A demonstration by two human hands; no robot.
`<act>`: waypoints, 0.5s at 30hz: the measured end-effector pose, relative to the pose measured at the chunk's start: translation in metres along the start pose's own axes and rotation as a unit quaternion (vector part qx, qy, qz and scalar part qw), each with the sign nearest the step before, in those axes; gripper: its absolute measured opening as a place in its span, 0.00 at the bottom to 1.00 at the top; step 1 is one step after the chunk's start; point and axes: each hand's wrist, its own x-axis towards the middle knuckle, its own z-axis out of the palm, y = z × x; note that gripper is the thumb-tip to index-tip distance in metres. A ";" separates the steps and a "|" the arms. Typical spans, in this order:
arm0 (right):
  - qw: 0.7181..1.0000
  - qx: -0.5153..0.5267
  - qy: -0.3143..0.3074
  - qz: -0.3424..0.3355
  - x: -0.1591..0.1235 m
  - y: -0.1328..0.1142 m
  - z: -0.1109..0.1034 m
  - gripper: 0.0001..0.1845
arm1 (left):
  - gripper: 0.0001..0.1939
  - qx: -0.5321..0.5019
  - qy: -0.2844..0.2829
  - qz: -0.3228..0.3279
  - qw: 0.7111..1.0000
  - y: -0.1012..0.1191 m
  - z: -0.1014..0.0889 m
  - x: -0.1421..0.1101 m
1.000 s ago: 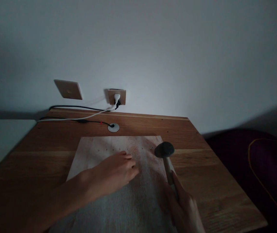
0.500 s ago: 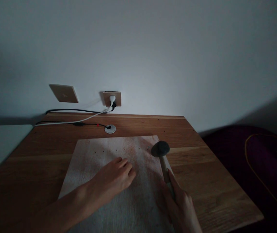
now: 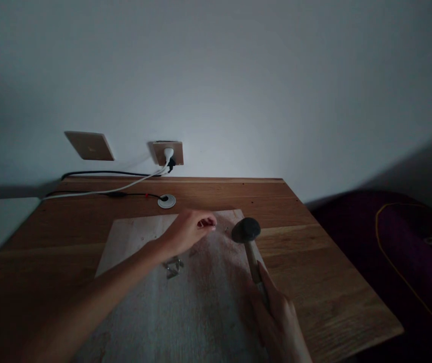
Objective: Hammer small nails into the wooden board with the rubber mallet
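R hand (image 3: 278, 315) w/ mallet (image 3: 246, 230), plate mark (image 3: 92, 149) illegible

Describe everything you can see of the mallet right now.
The mallet has a thick, dark head, rounded and rubber-like, on a straight, paler handle that looks wooden. The right hand grips the handle's lower part, hiding its end. It slants, head away from the person and slightly left. In this view, the head overlaps the board's far right corner area; whether they touch, I cannot tell.
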 end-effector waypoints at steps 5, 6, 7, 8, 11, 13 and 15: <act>1.000 -0.003 0.024 0.005 -0.002 0.001 0.000 0.44 | 0.03 0.006 0.009 -0.015 1.000 -0.014 0.006 0.014; 1.000 -0.008 0.020 0.007 -0.002 0.001 0.000 0.44 | 0.04 0.009 0.005 -0.014 1.000 -0.015 0.006 0.014; 1.000 -0.011 0.017 0.003 -0.002 0.003 0.000 0.43 | 0.04 0.011 0.002 -0.013 1.000 -0.015 0.007 0.013; 1.000 -0.010 0.017 -0.011 -0.001 0.004 0.001 0.42 | 0.05 0.013 -0.002 -0.012 1.000 -0.016 0.007 0.013; 0.998 -0.006 0.035 -0.056 0.000 0.006 0.003 0.40 | 0.05 0.017 0.000 -0.012 1.000 -0.018 0.008 0.011; 0.998 -0.002 0.044 -0.046 0.000 0.005 0.004 0.39 | 0.05 0.022 0.003 -0.010 1.000 -0.019 0.009 0.010; 0.998 0.002 0.047 -0.029 0.000 0.002 0.005 0.39 | 0.05 0.023 0.004 -0.005 1.000 -0.021 0.010 0.008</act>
